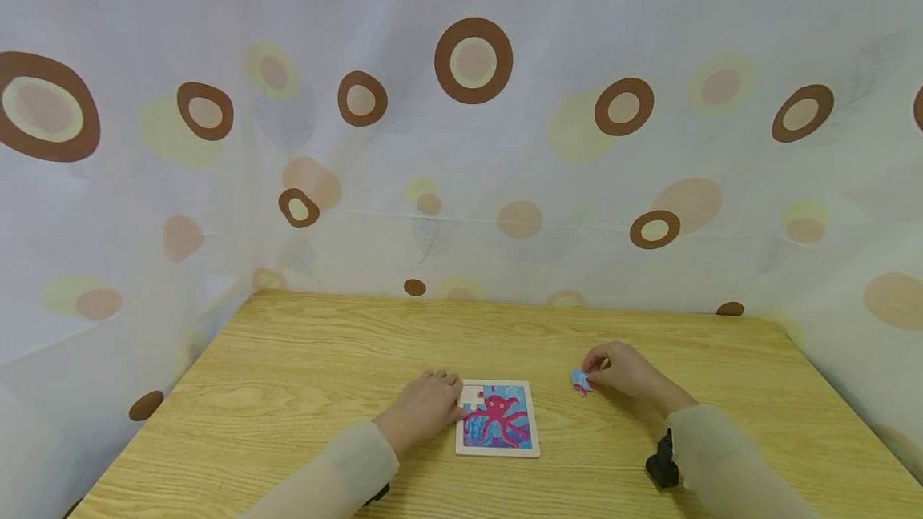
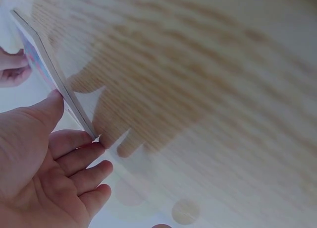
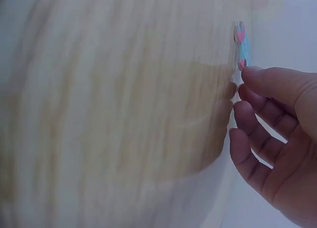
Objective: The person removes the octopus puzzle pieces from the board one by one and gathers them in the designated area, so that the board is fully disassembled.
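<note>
A square jigsaw puzzle (image 1: 497, 425) with a pink octopus on blue lies in a pale wooden tray (image 1: 497, 452) on the table. Bare tray base shows at its upper left. My left hand (image 1: 425, 407) rests at the tray's left edge; in the left wrist view its thumb (image 2: 55, 100) touches the side and the index finger is by the corner. To the right of the tray, my right hand (image 1: 629, 373) pinches a blue and pink puzzle piece (image 1: 579, 380) by its edge between thumb and index finger, low over the table. The other right fingers curl loosely, seen in the right wrist view.
The wood-grain table (image 1: 324, 351) reaches back to a pale curtain (image 1: 476, 150) with brown and beige spots, which also hangs along both sides. A black wrist device (image 1: 662, 463) sits on my right wrist.
</note>
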`<state>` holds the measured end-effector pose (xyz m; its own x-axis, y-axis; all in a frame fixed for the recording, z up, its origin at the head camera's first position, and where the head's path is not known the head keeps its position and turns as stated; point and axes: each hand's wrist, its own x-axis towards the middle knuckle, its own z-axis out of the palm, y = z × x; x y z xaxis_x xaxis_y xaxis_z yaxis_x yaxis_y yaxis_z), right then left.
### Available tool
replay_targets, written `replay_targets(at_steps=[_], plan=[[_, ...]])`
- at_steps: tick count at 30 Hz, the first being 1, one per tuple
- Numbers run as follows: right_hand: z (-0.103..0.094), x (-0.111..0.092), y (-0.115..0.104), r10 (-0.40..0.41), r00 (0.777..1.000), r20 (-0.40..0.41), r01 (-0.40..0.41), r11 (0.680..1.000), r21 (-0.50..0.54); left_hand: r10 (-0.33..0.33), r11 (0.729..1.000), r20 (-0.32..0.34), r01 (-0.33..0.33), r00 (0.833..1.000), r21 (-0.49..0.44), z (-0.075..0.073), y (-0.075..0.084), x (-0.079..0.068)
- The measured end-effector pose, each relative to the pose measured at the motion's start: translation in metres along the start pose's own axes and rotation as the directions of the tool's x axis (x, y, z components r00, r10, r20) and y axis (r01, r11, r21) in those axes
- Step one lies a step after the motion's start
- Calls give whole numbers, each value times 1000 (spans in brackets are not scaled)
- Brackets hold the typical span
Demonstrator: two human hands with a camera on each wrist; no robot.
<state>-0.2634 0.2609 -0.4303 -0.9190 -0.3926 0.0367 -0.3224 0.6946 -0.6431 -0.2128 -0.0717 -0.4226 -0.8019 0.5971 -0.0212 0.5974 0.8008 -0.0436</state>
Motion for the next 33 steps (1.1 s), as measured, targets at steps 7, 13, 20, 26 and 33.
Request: replay_targets(at_steps=[7,13,20,26,33], plan=[[0,1,-1,14,1000,7,-14,999,-30,3,1000,-4,-3,1000,-11,-1,0,-2],[-1,1,-2,15,1000,17,-14,999,-40,-4,1000,2,4,1000,-3,0,0,-1],[-2,2,-2,11,999,33,-10,1000,-20,-7,1000,-2,7,1000,-1,1,-1,1],[-2,6,-13,30,999,24,-30,1000,-1,-4,1000,-5,4,1000,-8,1,-1,1],[5,17,-37,-110,994,27,111,993,-29,-7,1000,4,7,1000,-10,0,0,-1]])
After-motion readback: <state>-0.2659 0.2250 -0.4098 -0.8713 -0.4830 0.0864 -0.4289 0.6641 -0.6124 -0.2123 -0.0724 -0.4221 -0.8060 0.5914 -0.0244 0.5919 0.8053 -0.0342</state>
